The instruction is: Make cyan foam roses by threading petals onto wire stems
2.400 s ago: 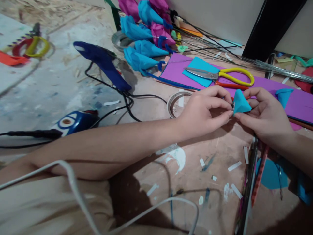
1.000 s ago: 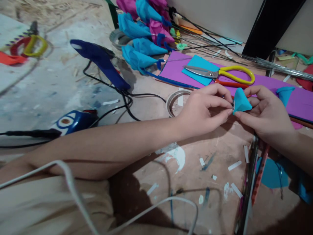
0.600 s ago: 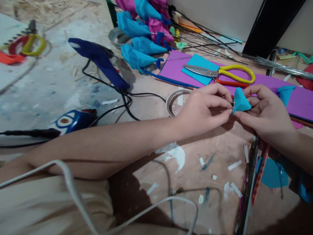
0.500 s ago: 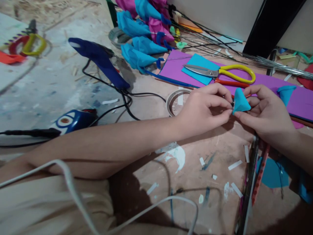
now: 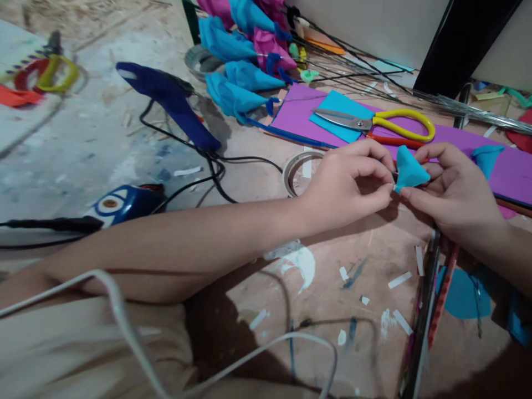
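Between my two hands is a small blue petal [image 5: 409,169], a curved piece that looks like foam or paper. My left hand [image 5: 353,180] pinches at its left edge, where a thin dark bit shows at the fingertips. Thumb and fingers of my right hand [image 5: 453,188] close on the petal's lower and right side. Just behind the hands, scissors [image 5: 399,124] with yellow and red handles lie on a blue sheet [image 5: 338,105] and a purple sheet [image 5: 457,138]. Another blue petal [image 5: 487,159] rests on the purple sheet, right of my right hand.
Finished-looking blue flowers [image 5: 236,91] and pink ones lie at the back with wire stems. A dark blue glue gun [image 5: 170,105] stands at left, its cable running across the table. A tape roll [image 5: 293,172] sits beside my left wrist. A white cable [image 5: 120,310] crosses the front.
The blue petal has turned slightly between my fingers, and its tip now reaches a little further right. Both hands stay nearly in place.
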The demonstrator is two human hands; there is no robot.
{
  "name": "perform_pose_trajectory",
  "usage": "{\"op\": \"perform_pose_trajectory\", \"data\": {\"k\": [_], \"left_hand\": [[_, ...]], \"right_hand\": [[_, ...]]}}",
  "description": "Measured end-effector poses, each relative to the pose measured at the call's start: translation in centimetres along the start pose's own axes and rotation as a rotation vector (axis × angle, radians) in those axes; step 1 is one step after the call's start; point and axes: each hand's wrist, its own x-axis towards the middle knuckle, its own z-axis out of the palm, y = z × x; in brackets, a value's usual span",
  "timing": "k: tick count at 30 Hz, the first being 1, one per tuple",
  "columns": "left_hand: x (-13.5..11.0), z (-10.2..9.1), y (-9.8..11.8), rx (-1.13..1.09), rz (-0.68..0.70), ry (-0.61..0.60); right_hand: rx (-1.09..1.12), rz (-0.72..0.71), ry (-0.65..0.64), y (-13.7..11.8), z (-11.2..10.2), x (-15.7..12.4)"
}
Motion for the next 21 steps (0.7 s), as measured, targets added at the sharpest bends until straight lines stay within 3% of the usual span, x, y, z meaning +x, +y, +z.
{"op": "perform_pose_trajectory", "data": {"k": [8,15,21], "left_hand": [[0.0,0.0,0.2,0.012,-0.117,-0.029],[-0.1,0.0,-0.6,-0.026,-0.194,0.046],[-0.1,0.0,-1.7,-0.067,-0.267,0.142]], "right_hand": [[-0.013,-0.008,0.012,-0.2,0.0,-0.1],[0.037,0.005,0.068,0.5,-0.2,-0.4],[0.198,-0.071,0.123,0.2,0.0,-0.2]]}}
